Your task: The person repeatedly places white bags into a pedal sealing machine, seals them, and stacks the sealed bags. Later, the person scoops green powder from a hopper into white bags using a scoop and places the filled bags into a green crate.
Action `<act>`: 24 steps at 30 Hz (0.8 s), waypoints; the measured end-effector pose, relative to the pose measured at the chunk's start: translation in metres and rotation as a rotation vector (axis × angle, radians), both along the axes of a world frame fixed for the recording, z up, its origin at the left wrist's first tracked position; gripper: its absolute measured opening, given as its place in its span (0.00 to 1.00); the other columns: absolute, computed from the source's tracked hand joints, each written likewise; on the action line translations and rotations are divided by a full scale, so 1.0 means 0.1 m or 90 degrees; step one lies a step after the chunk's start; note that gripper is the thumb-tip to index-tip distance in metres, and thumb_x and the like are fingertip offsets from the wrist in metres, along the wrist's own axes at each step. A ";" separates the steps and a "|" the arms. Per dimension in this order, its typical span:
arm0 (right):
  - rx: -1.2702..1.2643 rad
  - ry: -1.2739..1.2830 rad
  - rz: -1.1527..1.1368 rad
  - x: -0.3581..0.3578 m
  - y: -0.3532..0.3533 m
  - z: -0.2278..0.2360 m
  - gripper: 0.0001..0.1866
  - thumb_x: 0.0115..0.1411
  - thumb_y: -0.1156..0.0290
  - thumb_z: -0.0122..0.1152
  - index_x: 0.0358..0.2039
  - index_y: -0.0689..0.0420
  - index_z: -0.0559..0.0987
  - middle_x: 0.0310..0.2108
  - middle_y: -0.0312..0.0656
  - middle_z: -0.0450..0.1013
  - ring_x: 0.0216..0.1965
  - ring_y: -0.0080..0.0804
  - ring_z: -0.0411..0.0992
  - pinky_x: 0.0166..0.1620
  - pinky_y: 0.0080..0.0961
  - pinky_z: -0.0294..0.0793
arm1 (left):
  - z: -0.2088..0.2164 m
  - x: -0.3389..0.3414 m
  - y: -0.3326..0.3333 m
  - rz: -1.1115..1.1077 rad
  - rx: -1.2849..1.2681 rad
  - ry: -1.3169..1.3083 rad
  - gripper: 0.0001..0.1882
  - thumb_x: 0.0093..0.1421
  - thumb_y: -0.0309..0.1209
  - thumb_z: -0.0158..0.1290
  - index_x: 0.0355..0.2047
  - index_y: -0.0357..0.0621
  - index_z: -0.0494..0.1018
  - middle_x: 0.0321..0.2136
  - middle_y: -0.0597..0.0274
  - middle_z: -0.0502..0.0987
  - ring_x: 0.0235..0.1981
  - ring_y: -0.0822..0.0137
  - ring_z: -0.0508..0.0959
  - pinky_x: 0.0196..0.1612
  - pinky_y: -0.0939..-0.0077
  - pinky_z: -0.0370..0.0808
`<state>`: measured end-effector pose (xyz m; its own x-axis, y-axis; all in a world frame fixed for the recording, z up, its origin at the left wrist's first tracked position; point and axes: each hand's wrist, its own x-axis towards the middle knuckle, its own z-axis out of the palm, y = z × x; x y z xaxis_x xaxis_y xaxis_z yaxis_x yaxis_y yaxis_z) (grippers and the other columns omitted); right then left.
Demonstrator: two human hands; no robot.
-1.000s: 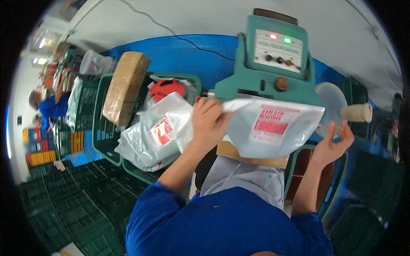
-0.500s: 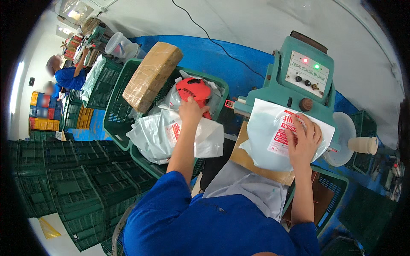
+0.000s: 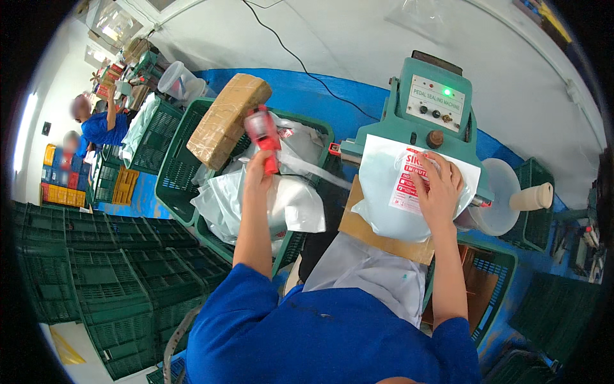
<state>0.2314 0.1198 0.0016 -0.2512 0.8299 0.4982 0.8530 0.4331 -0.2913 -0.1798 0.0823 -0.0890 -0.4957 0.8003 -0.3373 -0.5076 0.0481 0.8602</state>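
Pouch (image 3: pixel 396 182): at the sealer's (image 3: pixel 435 96) front, over cardboard (image 3: pixel 352 221); likely light, soft, slick; take by a side edge.
Your right hand (image 3: pixel 439 191): fingers spread across pouch front.
Your left hand (image 3: pixel 257 171): apart, closed on a red tool (image 3: pixel 262 131), blurred.
Left crate (image 3: pixel 174 165): brown parcel (image 3: pixel 230 118), pale bags (image 3: pixel 227 205) likely crowding your reach.

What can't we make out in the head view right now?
All in the head view:
- Red tool in the left hand: details lost to blur.
- White bag: some print covered by the right hand; contents hidden by its film.
- Green crate: bottom hidden beneath bags.
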 end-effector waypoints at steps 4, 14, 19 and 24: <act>0.004 0.007 0.001 0.00 -0.01 0.01 0.17 0.52 0.58 0.59 0.43 0.45 0.77 0.49 0.32 0.67 0.50 0.42 0.61 0.54 0.42 0.55 | 0.56 -0.01 -0.52 -0.081 0.102 -0.050 0.16 0.45 0.22 0.50 0.37 0.39 0.67 0.31 0.61 0.72 0.31 0.66 0.75 0.35 0.70 0.75; -0.192 0.072 0.126 0.37 0.25 0.02 0.13 0.56 0.61 0.54 0.42 0.42 0.77 0.49 0.27 0.67 0.52 0.36 0.60 0.54 0.41 0.53 | 0.94 1.13 -1.31 -0.306 0.081 -0.025 0.18 0.50 0.29 0.54 0.43 0.43 0.68 0.37 0.60 0.74 0.34 0.66 0.76 0.40 0.73 0.74; -0.303 0.119 0.229 0.51 0.46 0.06 0.13 0.58 0.67 0.49 0.43 0.49 0.77 0.49 0.32 0.68 0.53 0.32 0.61 0.57 0.33 0.52 | 1.05 1.84 -0.73 -0.663 0.196 0.648 0.24 0.45 0.34 0.55 0.43 0.40 0.67 0.34 0.46 0.76 0.37 0.51 0.78 0.39 0.64 0.73; -0.351 0.120 0.235 0.53 0.45 0.13 0.12 0.59 0.69 0.49 0.42 0.52 0.76 0.49 0.33 0.69 0.55 0.30 0.62 0.60 0.31 0.48 | 1.14 1.99 -0.49 -0.769 -0.022 0.867 0.25 0.41 0.31 0.59 0.41 0.40 0.68 0.33 0.45 0.75 0.36 0.46 0.75 0.40 0.64 0.72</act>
<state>0.2842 0.1649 0.0149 -0.5168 0.8512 0.0912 0.5914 0.4320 -0.6809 0.0190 0.0336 0.0254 0.3729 0.8903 -0.2613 0.7925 -0.1592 0.5887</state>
